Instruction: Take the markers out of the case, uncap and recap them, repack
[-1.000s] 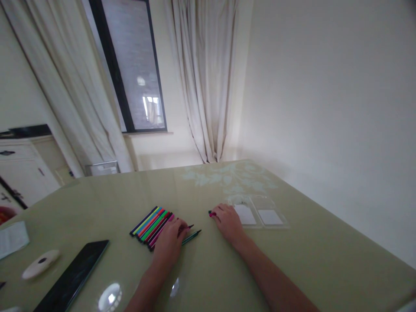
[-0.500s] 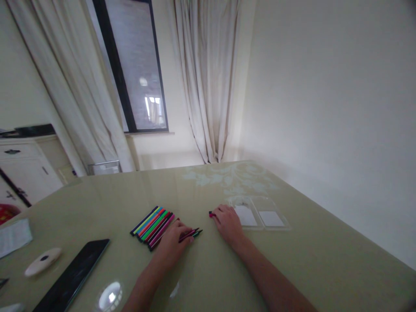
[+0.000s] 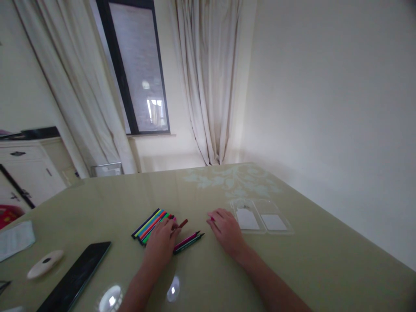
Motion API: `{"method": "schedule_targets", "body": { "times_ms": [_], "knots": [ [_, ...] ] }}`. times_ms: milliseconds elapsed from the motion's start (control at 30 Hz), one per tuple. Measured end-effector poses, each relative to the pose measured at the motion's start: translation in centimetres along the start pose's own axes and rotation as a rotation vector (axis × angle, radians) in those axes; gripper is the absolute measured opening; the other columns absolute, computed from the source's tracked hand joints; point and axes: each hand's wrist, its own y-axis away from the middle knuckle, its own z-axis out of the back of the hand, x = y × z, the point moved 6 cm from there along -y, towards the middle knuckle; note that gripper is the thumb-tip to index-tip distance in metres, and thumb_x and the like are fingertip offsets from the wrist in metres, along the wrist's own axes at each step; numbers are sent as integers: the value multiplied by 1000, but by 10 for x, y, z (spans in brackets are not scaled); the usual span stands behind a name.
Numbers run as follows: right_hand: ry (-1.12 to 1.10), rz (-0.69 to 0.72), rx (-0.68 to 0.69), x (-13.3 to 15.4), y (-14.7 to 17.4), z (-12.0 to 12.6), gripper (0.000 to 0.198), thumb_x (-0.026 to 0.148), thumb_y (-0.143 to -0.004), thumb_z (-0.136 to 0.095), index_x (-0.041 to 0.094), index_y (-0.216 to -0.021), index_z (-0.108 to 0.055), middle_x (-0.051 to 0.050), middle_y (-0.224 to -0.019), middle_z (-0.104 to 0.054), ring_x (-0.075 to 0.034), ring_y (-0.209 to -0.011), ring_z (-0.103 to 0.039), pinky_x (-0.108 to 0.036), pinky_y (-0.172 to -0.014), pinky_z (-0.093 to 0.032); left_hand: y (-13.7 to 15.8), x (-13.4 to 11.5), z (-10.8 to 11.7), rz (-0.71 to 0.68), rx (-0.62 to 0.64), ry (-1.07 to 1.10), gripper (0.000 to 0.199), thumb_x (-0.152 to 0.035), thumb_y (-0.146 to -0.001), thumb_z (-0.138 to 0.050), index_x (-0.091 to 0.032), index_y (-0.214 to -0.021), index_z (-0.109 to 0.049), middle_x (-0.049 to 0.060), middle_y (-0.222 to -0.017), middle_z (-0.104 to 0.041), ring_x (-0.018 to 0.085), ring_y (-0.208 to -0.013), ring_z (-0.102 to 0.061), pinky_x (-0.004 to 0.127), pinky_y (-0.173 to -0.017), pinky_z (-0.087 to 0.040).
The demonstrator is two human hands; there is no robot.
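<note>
My left hand point(image 3: 161, 239) is closed over the right side of a row of coloured felt-tip pens point(image 3: 149, 226), hiding part of them. A brown felt-tip pen point(image 3: 183, 223) sticks out past its fingertips. Just right of that hand, two uncapped felt-tip pens, one magenta point(image 3: 186, 241) and one dark green point(image 3: 191, 243), lie side by side on the table. Farther right, my right hand point(image 3: 226, 229) is closed with its fingertips low at the tabletop. A small pink pen cap point(image 3: 212, 218) shows between the fingers, mostly hidden.
A clear plastic case point(image 3: 260, 229) with white cards lies open beyond my right hand. On the left are a black tablet or phone point(image 3: 74, 277), a white oval object point(image 3: 45, 264), a round clear item point(image 3: 110, 299) and a pale sheet point(image 3: 16, 240). A wall borders the table's right edge.
My left hand has moved left from the magenta and green pens, leaving them on the table, and is now at the row with the brown pen. My right hand has stayed nearly in place.
</note>
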Motion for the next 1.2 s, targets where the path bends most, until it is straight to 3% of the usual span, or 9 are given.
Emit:
{"method": "schedule_targets", "body": {
  "times_ms": [100,233,333,433,533,667,867,1033,1200],
  "knots": [
    [-149,84,12,17,5,-2,31,36,-105,-56,23,-131,-66,-9,-118,-72,-24,-107,-65,-37,-95,-50,4,-31,-2,-106,29,87,17,-29,-100,-48,-22,-96,-64,7,-103,-72,25,-101,-66,37,-90,-50],
    [-331,185,62,29,7,-3,27,33,-107,-51,24,-117,-74,-5,-105,-77,-20,-100,-69,-31,-90,-53,14,-59,-9,-215,71,128,18,-28,-102,-45,-24,-104,-62,6,-107,-71,23,-101,-66,34,-87,-50],
    [-457,198,44,16,3,7,26,35,-105,-54,26,-110,-78,-4,-100,-79,-19,-93,-72,-30,-86,-55,17,-59,-11,-233,74,119,22,-31,-105,-40,-25,-107,-61,5,-107,-71,22,-98,-67,32,-83,-50],
    [-505,86,-128,-15,-3,28,22,35,-102,-60,26,-105,-80,-4,-98,-80,-20,-91,-73,-32,-85,-56,11,-37,-4,-141,23,87,24,-34,-105,-37,-25,-107,-59,5,-105,-71,23,-94,-68,32,-80,-50],
    [-434,-44,-255,-40,-5,38,20,33,-99,-64,24,-105,-81,-6,-100,-79,-22,-90,-73,-34,-83,-56,3,-11,5,-35,-45,86,24,-37,-104,-39,-23,-103,-59,7,-103,-69,24,-95,-67,36,-85,-50],
    [-188,-125,-107,-38,-4,16,17,25,-97,-65,22,-99,-81,-7,-95,-72,-21,-88,-69,-32,-80,-53,0,2,0,26,0,47,21,-33,-98,-49,-22,-95,-67,9,-109,-67,24,-96,-66,37,-89,-49],
    [37,-106,115,-22,-2,-11,10,17,-95,-66,21,-96,-75,-6,-101,-72,-23,-99,-66,-34,-89,-48,1,-2,-15,74,62,78,20,-31,-93,-58,-21,-101,-73,9,-110,-70,26,-104,-66,36,-92,-47],
    [108,-101,159,-21,-2,-12,10,20,-97,-63,21,-96,-73,-6,-103,-72,-24,-101,-65,-34,-90,-45,1,-6,-17,88,104,167,27,-40,-95,-55,-18,-97,-71,10,-102,-72,25,-97,-67,36,-86,-48],
    [155,-104,171,-23,-2,-11,12,22,-98,-62,20,-98,-74,-7,-104,-72,-24,-102,-64,-34,-90,-44,5,-16,-18,3,169,206,21,-35,-82,-68,-19,-94,-73,8,-98,-71,25,-95,-65,34,-84,-47]
  ]
}}
